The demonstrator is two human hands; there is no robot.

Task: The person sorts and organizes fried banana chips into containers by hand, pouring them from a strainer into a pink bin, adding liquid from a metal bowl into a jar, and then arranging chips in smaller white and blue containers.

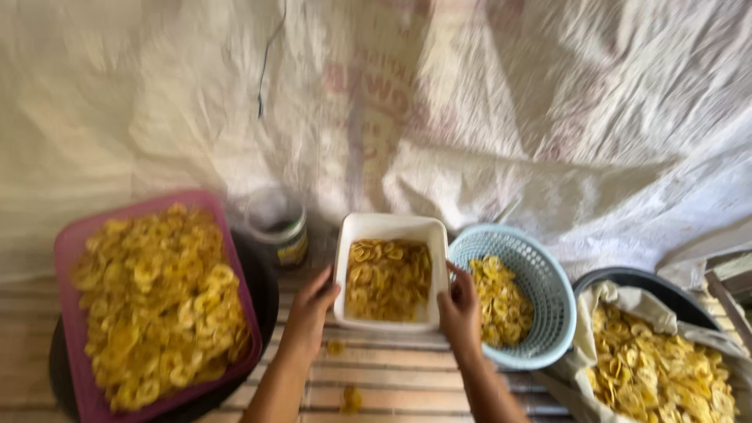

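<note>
Both hands (313, 301) (460, 309) grip white tub (389, 227); forearms cut off below

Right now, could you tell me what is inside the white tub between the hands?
The white tub holds yellow banana chips in a thick layer. Its bottom is covered, so anything beneath them cannot be seen.

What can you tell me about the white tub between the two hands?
The white tub is rectangular with rounded corners, looks like plastic, and stands upright and open on the slatted surface. It is partly filled with yellow sliced chips. The left hand grips its left wall, the right hand its right wall. A blue basket sits against its right side.
</note>
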